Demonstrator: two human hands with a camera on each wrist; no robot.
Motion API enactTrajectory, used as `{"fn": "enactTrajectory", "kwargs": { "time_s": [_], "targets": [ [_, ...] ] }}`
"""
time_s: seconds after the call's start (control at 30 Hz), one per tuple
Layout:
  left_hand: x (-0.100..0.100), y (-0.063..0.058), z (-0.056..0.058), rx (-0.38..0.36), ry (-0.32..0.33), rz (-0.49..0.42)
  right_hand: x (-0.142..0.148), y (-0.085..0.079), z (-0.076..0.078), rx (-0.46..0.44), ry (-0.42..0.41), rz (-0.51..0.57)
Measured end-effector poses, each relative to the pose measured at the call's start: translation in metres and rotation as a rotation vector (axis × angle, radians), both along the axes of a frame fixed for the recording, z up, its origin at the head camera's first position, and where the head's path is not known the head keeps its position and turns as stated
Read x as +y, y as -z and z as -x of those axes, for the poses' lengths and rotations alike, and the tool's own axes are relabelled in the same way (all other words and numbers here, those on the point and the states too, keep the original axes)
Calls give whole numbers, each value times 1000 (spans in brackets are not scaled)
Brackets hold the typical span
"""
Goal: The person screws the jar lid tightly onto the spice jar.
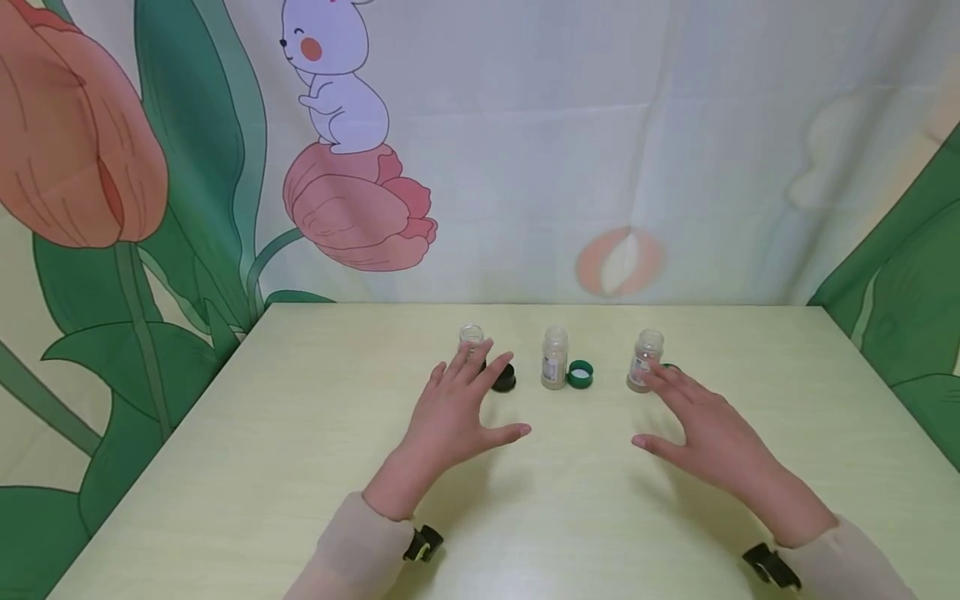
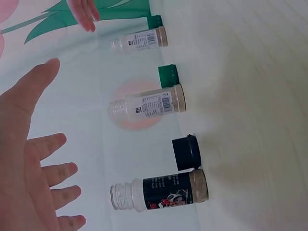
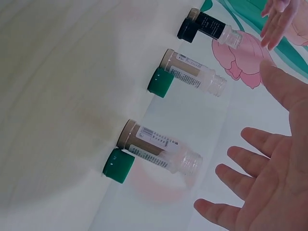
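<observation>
Three small clear spice jars stand uncapped in a row, each with its cap beside it and some powder at the bottom. The left jar has a black label, next to a black cap. A white-labelled middle jar has a green cap at its right. On the right is another white-labelled jar with a green cap. My left hand hovers, fingers spread, in front of the left jar. My right hand is likewise spread before the right jar. Both hold nothing.
The jars stand toward the back of a pale wooden table. Behind it hangs a cloth printed with tulips and a white rabbit. A black clip sits by the left sleeve and another clip by the right.
</observation>
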State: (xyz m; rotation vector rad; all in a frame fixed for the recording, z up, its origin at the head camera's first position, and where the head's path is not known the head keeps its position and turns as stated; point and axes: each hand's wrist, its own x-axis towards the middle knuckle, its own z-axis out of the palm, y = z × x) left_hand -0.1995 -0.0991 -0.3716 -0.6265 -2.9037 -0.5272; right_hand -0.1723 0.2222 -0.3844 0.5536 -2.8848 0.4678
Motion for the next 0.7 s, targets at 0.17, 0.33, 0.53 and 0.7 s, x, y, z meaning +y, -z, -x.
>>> {"fn": "enactTrajectory", "kwargs": {
  "time_s": [0.17, 0.33, 0.53, 0.7],
  "targets": [
    [7, -1, 1, 2, 42, -15, 7, 1, -2, -11, 12, 13],
    [19, -2, 7, 37, 122, -4, 17, 1, -1, -9, 23, 13],
    [33, -3, 12, 14, 173, -60, 23, 0, -1, -27, 36, 28],
    [45, -5, 13, -67, 186, -96, 29, -1, 1, -45, 45, 33]
  ]
}}
